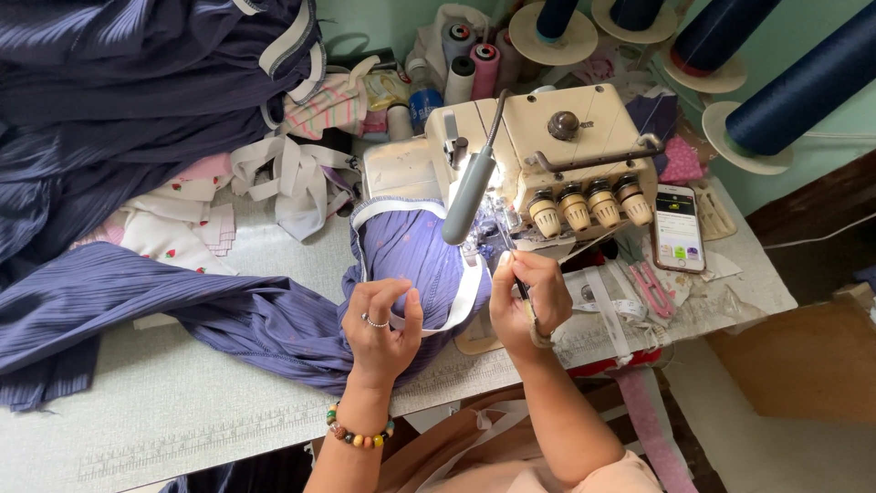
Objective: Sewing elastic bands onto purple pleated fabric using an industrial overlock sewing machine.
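- Purple ribbed garment [401, 251]: soft fabric with fine lengthwise ribs, bunched into a rounded mound on the table just in front of the sewing machine; the rest trails left across the tabletop in long folds.
- White elastic band [467, 294]: flat, smooth strip running along the garment's edge, curving from the top of the mound down its right side to the left hand.
- Left hand [383, 319]: fingers curled, pinching the fabric and band at the front of the mound; ring on one finger, beaded bracelet at the wrist.
- Right hand [527, 301]: closed around a thin dark tool [520, 285], possibly tweezers or a snipper, its tip pointing up toward the needle area; exact kind cannot be told.
- Overlock sewing machine [547, 146]: cream, boxy hard casing, four round ribbed tension knobs along the front; a grey tubular lamp [467, 196] on a flexible neck hangs over the work area.
- Table [182, 402]: pale, lightly textured surface.
- Smartphone [677, 228]: flat, lit screen, lying right of the machine.
- Blue thread cones [803, 82]: large, tightly wound, on cream discs behind the machine.
- Dark navy ribbed fabric pile [119, 82]: heaped at upper left, with white band scraps [287, 178] near it.
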